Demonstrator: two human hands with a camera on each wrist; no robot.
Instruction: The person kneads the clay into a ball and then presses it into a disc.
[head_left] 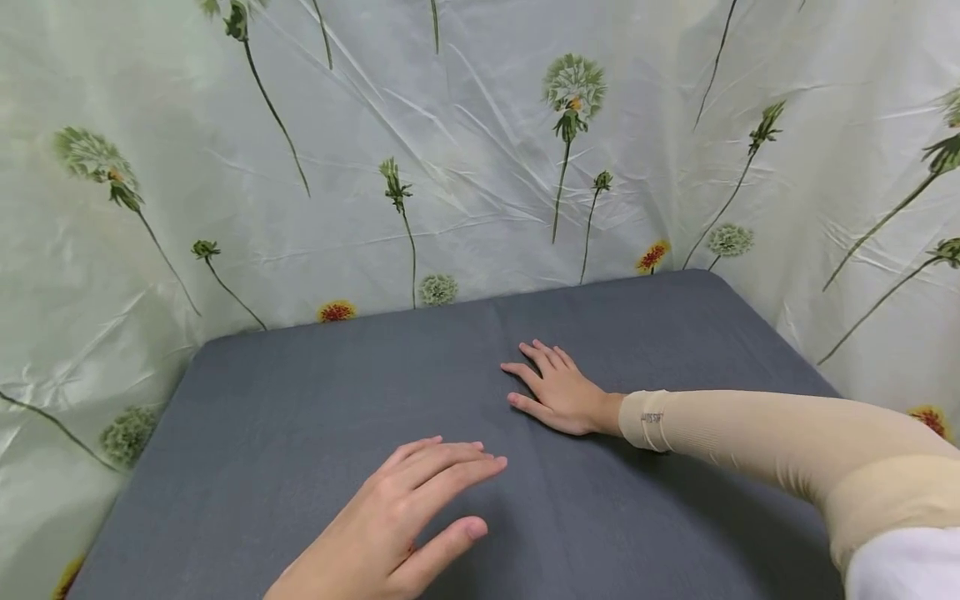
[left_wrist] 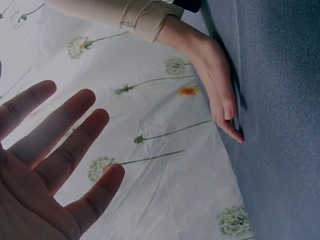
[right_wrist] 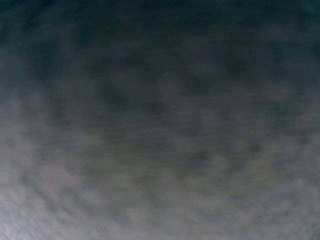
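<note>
Palm down, my right hand (head_left: 564, 397) rests on the grey cloth-covered surface (head_left: 337, 392) with its fingers spread. My left hand (head_left: 401, 512) is nearer to me, raised above the same cloth, its fingers loosely extended and nothing in them. In the left wrist view, the fingers of the left hand (left_wrist: 30, 185) stand apart, and the right hand (left_wrist: 212, 70) touches the cloth with its fingertips. Only a dark, blurred grey patch fills the right wrist view, so no fingers show there.
Behind the surface hangs a wrinkled pale curtain (head_left: 480, 200) printed with dandelions and small orange flowers. It also runs along the left and right sides. A beige sleeve (head_left: 750, 429) covers the right forearm, which reaches across the right part of the surface.
</note>
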